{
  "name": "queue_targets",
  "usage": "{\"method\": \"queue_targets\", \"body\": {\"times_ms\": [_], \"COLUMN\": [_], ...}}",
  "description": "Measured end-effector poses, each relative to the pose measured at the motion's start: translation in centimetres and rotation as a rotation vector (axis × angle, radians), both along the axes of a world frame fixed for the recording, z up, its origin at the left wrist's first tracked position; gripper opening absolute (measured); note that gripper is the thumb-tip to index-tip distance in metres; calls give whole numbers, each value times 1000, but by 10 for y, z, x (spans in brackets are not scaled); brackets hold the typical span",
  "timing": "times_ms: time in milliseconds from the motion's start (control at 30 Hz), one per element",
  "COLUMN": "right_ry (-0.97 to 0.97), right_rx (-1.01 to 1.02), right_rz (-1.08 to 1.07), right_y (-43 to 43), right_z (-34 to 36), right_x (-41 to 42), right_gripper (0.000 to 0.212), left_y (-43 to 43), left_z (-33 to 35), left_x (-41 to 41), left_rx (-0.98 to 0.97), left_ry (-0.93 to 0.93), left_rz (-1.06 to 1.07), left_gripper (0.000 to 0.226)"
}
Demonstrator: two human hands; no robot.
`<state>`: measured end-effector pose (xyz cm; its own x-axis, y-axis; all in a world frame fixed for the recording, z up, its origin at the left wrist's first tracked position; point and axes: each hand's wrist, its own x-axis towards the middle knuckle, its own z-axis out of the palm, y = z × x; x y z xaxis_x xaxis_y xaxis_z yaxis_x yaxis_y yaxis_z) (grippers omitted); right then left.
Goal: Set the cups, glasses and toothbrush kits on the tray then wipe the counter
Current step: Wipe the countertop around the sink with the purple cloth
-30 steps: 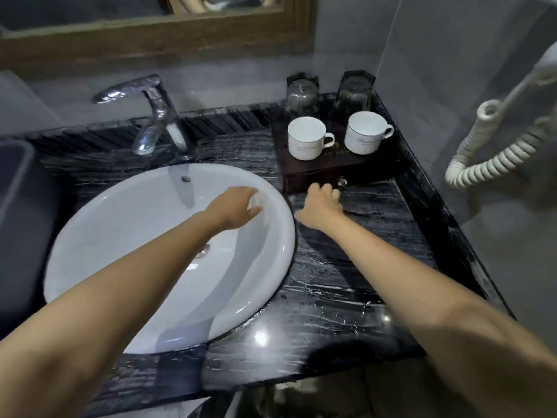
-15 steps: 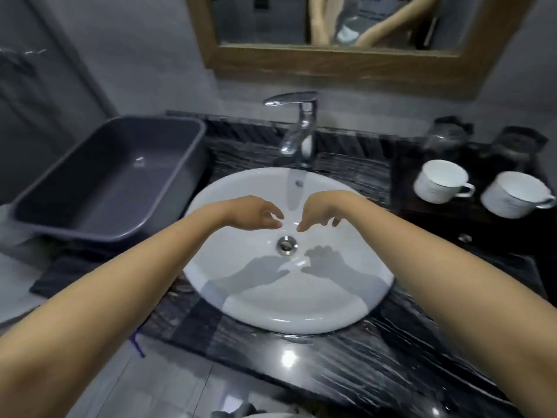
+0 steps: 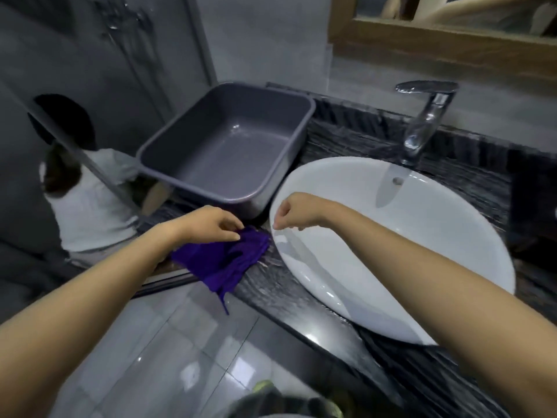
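Observation:
A purple cloth lies crumpled on the black marble counter, at its front left corner, with one end hanging over the edge. My left hand is on the cloth's far edge, thumb and fingers pinching the fabric. My right hand hovers over the left rim of the white basin, fingers loosely curled and holding nothing. The cups, glasses and their tray are outside this view.
An empty grey plastic tub sits on the counter left of the basin, just behind the cloth. A chrome faucet stands behind the basin under a wood-framed mirror. A glass partition closes the left side. Glossy floor tiles lie below.
The view has swung left from the tray to the tub side. Both hands moved left from over the basin; my left hand has come down on the purple cloth.

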<state>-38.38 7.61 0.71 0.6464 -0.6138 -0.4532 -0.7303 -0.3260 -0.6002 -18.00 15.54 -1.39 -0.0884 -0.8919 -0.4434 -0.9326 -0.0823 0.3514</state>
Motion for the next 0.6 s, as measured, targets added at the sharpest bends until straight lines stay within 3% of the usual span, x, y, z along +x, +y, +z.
{"method": "queue_targets", "body": {"times_ms": [67,267,433,600], "right_ry": [-20,57,151,73], "right_rx": [-124,-295,-577,-614], "right_rz": [57,110,68,-56], "right_y": [13,44,64,71], "right_z": [-11,-63,-96,-100], "right_x": [20,62,73,76], "right_gripper": [27,44,53,31], "left_y": [9,22,17,9], "left_z": [-18,-64,-78,-78], "left_x": [16,38,53,54], "left_rx": [-83,-111,-256,-381], "left_ry": [-118,-106,-147,-137], "left_rz": [-10,-67,-179,-252], "left_gripper": [46,73,71,49]}}
